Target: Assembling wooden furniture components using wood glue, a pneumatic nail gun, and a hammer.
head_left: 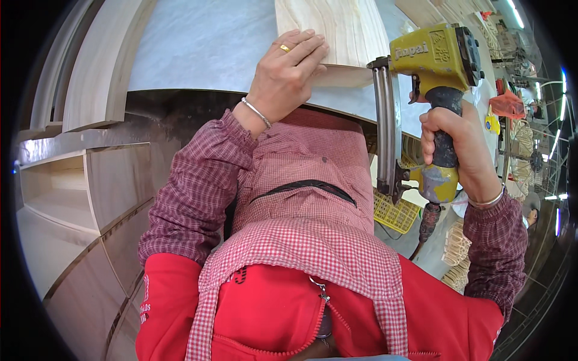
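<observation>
A woodworking shop — pale, unfinished curved wooden panels (90, 66) stack along the left, beside bare box-shaped wooden cabinet carcasses (78, 198). A grey-white worktop (211, 42) carries a light grained wooden board (343, 30), and a yellow pneumatic nail gun (430, 66) is in use — its air hose (426, 225) hanging below. Bundles of pale turned wooden pieces (456, 249) lie at the right.

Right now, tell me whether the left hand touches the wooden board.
Touching. The head view shows the left hand pressed flat on the pale wooden board, fingers over its edge.

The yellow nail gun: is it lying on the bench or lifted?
Lifted: the right hand grips the yellow nail gun by its handle, clear of the bench.
</observation>
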Motion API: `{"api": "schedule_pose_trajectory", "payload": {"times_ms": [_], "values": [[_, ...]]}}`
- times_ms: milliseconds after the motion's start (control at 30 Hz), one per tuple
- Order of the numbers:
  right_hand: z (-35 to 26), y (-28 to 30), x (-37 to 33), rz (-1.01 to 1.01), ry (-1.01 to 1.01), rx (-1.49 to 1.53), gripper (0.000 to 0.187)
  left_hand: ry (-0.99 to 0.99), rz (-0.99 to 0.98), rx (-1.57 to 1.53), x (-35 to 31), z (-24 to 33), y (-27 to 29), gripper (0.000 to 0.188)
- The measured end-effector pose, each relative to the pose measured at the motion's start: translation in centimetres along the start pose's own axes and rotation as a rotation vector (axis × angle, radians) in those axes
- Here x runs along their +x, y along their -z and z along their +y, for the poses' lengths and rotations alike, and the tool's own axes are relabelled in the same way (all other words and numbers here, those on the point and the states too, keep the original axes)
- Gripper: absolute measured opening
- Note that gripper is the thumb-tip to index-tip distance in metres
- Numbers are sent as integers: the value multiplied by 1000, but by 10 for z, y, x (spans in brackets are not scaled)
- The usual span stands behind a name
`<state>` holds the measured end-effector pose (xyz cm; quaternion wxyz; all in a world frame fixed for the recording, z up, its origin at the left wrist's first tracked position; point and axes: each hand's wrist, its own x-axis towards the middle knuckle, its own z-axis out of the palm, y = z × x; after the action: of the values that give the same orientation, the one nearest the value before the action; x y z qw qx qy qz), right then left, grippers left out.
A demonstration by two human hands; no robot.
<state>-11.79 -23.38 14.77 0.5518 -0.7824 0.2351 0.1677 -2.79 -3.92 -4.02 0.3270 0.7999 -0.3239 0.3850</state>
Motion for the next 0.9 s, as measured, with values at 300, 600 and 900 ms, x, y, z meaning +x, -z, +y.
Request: {"api": "schedule_pose_trajectory", "payload": {"times_ms": [300,600,900], "values": [[-12,-5,-2,-76,27,-59,15,-14,25,5,2,5,-15,24],[-19,-14,-3,-104,37,-65,15,0,41,-14,7,8,-14,22],[-18,-11,-3,-98,52,-113,14,-7,61,-19,9,10,-19,22]]}}
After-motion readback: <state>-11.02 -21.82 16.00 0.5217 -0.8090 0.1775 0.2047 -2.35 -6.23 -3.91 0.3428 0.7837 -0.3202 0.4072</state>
